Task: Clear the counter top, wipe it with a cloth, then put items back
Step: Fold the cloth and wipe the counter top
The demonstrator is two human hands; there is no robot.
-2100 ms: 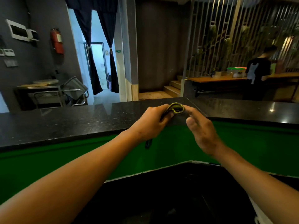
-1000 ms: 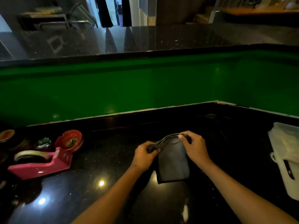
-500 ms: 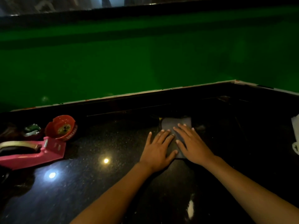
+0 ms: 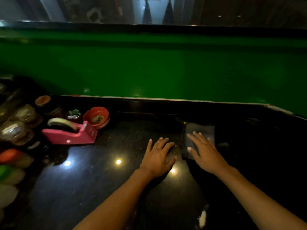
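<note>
Since the earlier frame, left hand (image 4: 158,157) has been slid off the folded grey cloth (image 4: 200,136) onto bare black countertop (image 4: 93,185); right hand (image 4: 203,151) is kept on it. Both hands are flat, fingers straight, nothing gripped. Cloth is pressed under the right palm, right of centre, near the green back panel (image 4: 166,67). Wiping step is judged in hand. Pink tape dispenser (image 4: 71,131), red ashtray (image 4: 97,117) and jars (image 4: 21,125) are still parked far left; strokes toward them are called for next.
</note>
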